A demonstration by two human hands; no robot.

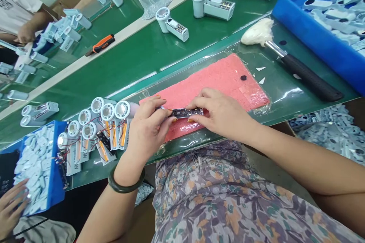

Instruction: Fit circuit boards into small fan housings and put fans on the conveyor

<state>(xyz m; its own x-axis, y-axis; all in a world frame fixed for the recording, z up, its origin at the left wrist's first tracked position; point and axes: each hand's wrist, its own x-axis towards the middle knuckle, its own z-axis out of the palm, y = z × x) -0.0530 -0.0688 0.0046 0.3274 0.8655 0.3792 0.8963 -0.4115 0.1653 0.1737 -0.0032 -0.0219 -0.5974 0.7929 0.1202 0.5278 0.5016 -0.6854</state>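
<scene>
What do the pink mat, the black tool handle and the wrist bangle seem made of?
The pink mat looks like foam, finely pitted, under glossy clear plastic. The black tool handle looks like matte rubber over a shiny steel shaft. The wrist bangle looks like polished dark green stone, though glass is possible.

an electronics assembly line: green workbench (119, 64), blue parts bin (313, 41), wired units (119, 136).
</scene>
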